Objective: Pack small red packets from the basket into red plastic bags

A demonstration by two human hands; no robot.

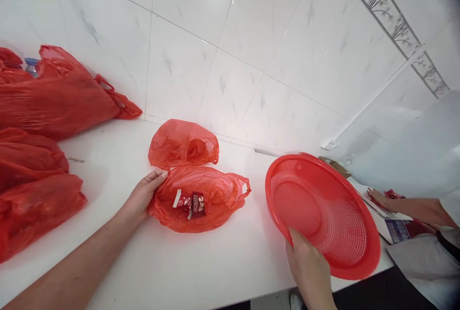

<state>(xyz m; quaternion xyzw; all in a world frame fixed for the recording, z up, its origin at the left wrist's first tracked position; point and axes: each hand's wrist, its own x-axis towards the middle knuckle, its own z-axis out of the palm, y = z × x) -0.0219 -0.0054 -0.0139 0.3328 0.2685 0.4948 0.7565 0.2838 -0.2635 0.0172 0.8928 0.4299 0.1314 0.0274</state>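
My left hand point(149, 191) pinches the left edge of an opened red plastic bag point(219, 200) on the white table. Down in that bag lie two small dark red printed packets point(198, 204). Right behind it sits another red plastic bag point(172, 142), its mouth facing right. My right hand point(309, 264) grips the near rim of a red plastic colander point(298, 204), thumb over the edge. The colander is tilted, its hollow turned toward me, and I see nothing in it. My right fingers under the rim are hidden.
Filled red bags point(57, 99) crowd the left side, with a blue-capped bottle point(31, 66) poking out of one. A tiled wall point(187, 70) closes off the back. At the right, another person's hand point(379, 200) rests on a white flat thing beside a cardboard box point(334, 166).
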